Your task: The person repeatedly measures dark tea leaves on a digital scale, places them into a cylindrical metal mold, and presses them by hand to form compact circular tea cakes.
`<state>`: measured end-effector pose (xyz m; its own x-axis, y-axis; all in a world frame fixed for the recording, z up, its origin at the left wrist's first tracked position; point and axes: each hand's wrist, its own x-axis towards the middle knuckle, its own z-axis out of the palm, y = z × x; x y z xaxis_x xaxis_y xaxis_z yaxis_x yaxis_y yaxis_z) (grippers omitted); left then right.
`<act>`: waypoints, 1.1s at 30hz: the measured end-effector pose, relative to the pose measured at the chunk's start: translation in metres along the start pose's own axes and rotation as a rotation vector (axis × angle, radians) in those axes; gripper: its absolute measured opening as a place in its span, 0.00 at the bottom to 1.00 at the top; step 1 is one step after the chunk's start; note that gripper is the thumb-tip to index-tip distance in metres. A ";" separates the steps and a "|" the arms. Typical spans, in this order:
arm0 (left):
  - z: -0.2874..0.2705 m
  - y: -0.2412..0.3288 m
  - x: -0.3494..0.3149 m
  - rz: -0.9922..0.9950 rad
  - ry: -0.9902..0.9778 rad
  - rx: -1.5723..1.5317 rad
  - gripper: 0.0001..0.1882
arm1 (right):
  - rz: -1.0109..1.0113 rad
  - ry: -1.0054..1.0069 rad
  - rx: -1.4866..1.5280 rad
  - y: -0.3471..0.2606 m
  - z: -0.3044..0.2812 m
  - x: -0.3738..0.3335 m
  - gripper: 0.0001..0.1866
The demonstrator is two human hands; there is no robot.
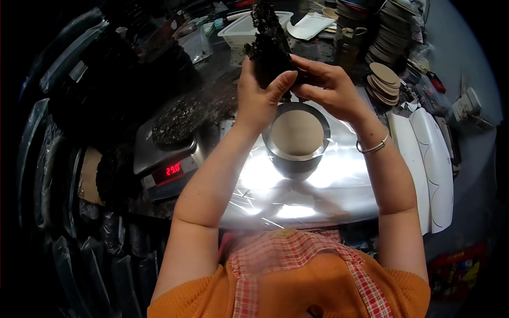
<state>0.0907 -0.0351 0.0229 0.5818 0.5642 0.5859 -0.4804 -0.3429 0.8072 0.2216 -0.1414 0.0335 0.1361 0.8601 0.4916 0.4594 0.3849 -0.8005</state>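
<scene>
Both hands hold up a dark, crinkled clump [269, 45] that looks like dried seaweed, tilted nearly edge-on. My left hand [260, 93] grips its lower left side with the thumb across the front. From the right, my right hand [328, 85] presses its fingers against the lower part. Just below my hands stands a round metal cylinder [297, 168] with a tan cardboard disc [298, 132] inside its rim. It rests on a shiny, reflective sheet [254, 204]. Left of my left forearm, a similar round dark cake [179, 122] lies on a digital scale [142, 153] with a lit red display.
Tall dark stacks [101, 85] and several plastic-wrapped packs [69, 53] crowd the left. At the back are a white tub [238, 34] and stacked discs [392, 32]. Loose cardboard discs [384, 79] and curved white sheets [432, 169] lie on the right.
</scene>
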 end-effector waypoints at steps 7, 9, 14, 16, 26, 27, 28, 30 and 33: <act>-0.001 -0.016 -0.015 0.034 -0.071 0.137 0.27 | -0.023 0.060 0.101 0.023 0.006 -0.020 0.21; 0.008 -0.014 -0.022 0.064 0.009 0.193 0.23 | -0.032 0.103 0.084 0.035 0.010 -0.022 0.21; -0.034 -0.028 -0.031 0.065 0.201 0.146 0.14 | -0.360 0.190 -0.503 0.050 0.000 -0.056 0.22; -0.037 -0.062 -0.055 0.239 -0.205 0.553 0.20 | -0.219 -0.133 -0.716 0.107 0.004 -0.107 0.20; -0.012 -0.075 -0.031 -0.062 -0.921 0.979 0.37 | 0.224 -0.583 -1.015 0.109 0.014 -0.037 0.45; -0.016 -0.095 -0.037 -0.054 -0.877 1.124 0.43 | 0.200 -0.639 -1.094 0.110 0.024 -0.031 0.45; -0.016 -0.105 -0.043 -0.056 -0.846 1.270 0.49 | 0.195 -0.649 -1.081 0.111 0.033 -0.031 0.45; -0.009 -0.118 -0.051 -0.148 -0.924 1.412 0.51 | 0.230 -0.573 -1.104 0.113 0.044 -0.033 0.44; -0.020 -0.191 -0.080 -0.175 -0.914 1.392 0.50 | 0.196 -0.579 -1.130 0.166 0.066 -0.054 0.33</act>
<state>0.1231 0.0005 -0.1798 0.9674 0.2433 -0.0702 0.2448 -0.9695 0.0132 0.2328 -0.1020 -0.1480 0.0170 0.9987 -0.0484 0.9994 -0.0155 0.0314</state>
